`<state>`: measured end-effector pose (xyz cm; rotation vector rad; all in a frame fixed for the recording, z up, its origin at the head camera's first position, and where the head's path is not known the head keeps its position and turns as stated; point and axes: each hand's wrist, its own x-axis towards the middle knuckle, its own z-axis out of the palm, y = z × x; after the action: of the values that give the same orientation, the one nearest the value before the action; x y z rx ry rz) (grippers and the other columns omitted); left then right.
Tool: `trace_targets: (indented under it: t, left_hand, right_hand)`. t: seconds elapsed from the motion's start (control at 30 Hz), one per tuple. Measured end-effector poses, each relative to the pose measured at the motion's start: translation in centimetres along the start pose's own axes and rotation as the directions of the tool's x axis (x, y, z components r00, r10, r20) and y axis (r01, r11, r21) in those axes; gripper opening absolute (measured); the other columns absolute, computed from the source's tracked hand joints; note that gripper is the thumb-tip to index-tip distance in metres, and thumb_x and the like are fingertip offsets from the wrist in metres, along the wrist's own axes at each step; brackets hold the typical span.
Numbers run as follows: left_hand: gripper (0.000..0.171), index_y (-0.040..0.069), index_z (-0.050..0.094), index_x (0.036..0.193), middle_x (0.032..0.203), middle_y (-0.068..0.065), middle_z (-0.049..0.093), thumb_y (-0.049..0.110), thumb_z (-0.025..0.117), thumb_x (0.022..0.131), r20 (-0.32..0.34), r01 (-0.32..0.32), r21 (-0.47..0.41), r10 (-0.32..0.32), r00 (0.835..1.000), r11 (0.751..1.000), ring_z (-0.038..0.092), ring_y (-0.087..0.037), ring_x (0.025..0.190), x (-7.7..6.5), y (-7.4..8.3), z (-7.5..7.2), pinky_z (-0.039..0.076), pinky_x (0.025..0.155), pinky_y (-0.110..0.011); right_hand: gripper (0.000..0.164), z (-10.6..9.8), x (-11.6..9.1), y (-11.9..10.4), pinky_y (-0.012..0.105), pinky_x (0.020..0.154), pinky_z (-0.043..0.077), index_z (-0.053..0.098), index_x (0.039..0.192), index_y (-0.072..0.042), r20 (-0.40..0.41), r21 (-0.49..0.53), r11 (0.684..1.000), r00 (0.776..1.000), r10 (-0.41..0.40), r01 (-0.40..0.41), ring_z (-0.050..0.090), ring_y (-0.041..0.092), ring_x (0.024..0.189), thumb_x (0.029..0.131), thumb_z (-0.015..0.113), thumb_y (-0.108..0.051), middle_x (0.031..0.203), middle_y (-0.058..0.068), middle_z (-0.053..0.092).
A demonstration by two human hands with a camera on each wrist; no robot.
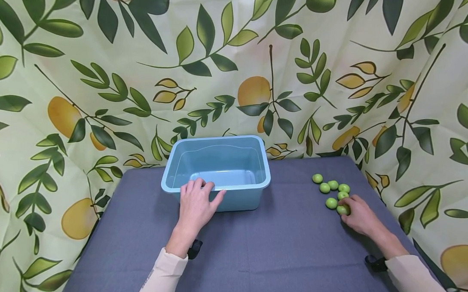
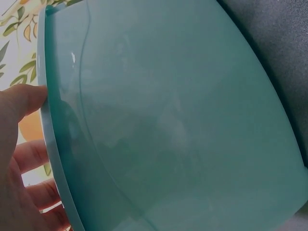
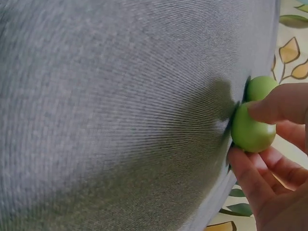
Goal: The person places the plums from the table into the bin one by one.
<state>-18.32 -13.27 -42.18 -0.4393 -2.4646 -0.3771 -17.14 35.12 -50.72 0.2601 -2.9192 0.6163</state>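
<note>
Probably for steadiness, left grip curls over blue tub rim; towards four o'clock, right grip pinches one green ball.

No words or numbers can be read: the small dark marks on the left sleeve look like writing but are too tiny.

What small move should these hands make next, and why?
Probably lift the green ball off the cloth toward the blue tub: the right hand pinches it, the left hand holds the tub's near rim, and no balls show inside.
</note>
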Motion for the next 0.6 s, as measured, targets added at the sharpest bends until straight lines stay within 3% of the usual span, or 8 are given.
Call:
trace_targets:
  t: [0.37,0.6]
  left_hand:
    - [0.033,0.01,0.076,0.096,0.09,-0.01,0.06,0.043,0.074,0.09,0.007,0.004,-0.001,-0.004,1.0,1.0,0.053,-0.031,0.081,0.0,0.0,0.1,0.042,0.077,-0.049]
    - [0.034,0.01,0.076,0.096,0.091,-0.01,0.06,0.044,0.074,0.09,0.004,0.001,0.01,-0.001,1.0,1.0,0.054,-0.032,0.081,0.0,0.0,0.2,0.042,0.077,-0.049]
  right_hand:
    - [0.029,0.2,-0.3,-1.1,0.042,0.071,0.044,0.069,0.1,0.0,-0.034,0.068,0.997,0.998,-0.044,0.046,0.053,0.023,0.082,0.072,0.076,-0.002,0.096,0.012,0.059]
    - [0.027,0.4,-0.1,-2.1,0.035,0.069,0.048,0.07,0.1,0.0,-0.033,0.161,0.986,0.999,-0.024,0.029,0.057,0.02,0.08,0.073,0.076,-0.002,0.094,0.009,0.061]
